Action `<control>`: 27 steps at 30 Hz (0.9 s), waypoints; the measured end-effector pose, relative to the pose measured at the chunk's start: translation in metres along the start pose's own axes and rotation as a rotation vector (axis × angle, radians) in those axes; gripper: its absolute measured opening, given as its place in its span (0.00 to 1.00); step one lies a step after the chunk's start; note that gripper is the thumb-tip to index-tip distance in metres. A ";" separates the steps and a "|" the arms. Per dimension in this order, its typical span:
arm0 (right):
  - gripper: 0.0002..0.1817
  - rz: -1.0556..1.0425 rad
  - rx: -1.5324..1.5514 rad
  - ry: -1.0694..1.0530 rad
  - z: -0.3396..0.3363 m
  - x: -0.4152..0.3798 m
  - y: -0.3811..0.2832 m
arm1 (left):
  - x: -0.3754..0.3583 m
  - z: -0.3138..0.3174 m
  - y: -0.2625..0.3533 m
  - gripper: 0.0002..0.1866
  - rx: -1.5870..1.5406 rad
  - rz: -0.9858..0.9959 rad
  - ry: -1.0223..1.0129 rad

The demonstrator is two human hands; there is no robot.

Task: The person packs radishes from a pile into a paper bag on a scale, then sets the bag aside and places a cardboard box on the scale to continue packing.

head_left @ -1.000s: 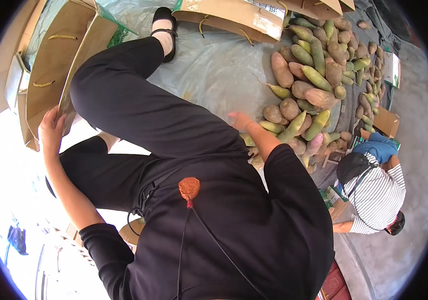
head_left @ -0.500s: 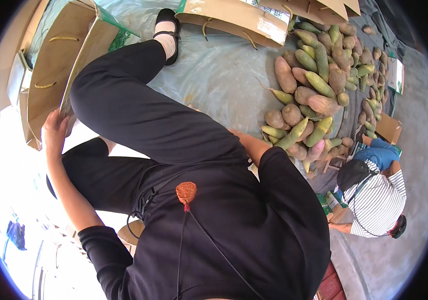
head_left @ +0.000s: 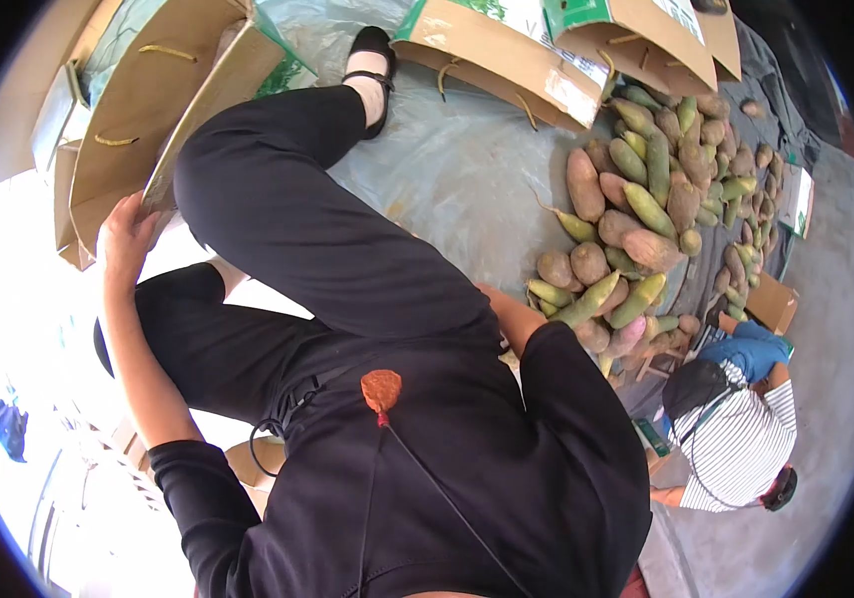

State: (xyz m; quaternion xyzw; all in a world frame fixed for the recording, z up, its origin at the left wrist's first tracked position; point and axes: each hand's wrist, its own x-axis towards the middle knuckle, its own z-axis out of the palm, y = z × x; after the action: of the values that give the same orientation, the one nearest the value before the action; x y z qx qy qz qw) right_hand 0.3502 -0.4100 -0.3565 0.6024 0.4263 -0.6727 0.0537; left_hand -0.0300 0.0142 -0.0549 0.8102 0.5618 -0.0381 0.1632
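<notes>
My left hand (head_left: 126, 239) has its fingers closed round the lower edge of a tall brown cardboard gift box (head_left: 113, 105) with yellow rope handles, at the left. The box stands beside my bent leg, its green printed side facing right. Only the forearm of my right arm (head_left: 515, 317) shows; the hand is hidden behind my thigh. Near that forearm lies a large heap of green and reddish-brown radishes (head_left: 646, 204).
More cardboard boxes with rope handles (head_left: 502, 60) stand at the top. Greyish plastic sheeting (head_left: 457, 169) covers the floor. A co-worker in a striped shirt (head_left: 741, 439) bends at the right, near a small open carton (head_left: 772, 302).
The view has shifted, so the boxes and radishes sit somewhat lower and to the right. My left hand keeps its hold on the box edge. The co-worker appears lower in the frame.
</notes>
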 end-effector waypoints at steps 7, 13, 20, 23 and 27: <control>0.29 -0.004 -0.049 -0.051 -0.007 0.004 0.000 | 0.000 -0.008 0.013 0.17 0.017 -0.040 -0.001; 0.29 -0.015 -0.116 -0.076 -0.017 0.006 0.001 | -0.002 -0.009 0.013 0.17 0.062 -0.060 -0.018; 0.29 -0.056 -0.198 -0.044 -0.039 0.001 0.002 | -0.004 -0.015 0.016 0.16 0.043 -0.103 -0.055; 0.29 -0.089 -0.292 0.025 -0.065 -0.015 0.004 | -0.006 -0.016 0.013 0.16 0.034 -0.115 -0.041; 0.28 0.129 -0.199 0.275 -0.129 -0.065 -0.053 | -0.009 -0.019 0.011 0.17 0.031 -0.128 -0.042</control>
State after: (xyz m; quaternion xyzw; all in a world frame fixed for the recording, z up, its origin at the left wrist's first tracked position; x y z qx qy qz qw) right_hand 0.4349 -0.3226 -0.2625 0.7066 0.4546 -0.5334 0.0974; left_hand -0.0253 0.0088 -0.0321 0.7740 0.6084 -0.0741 0.1593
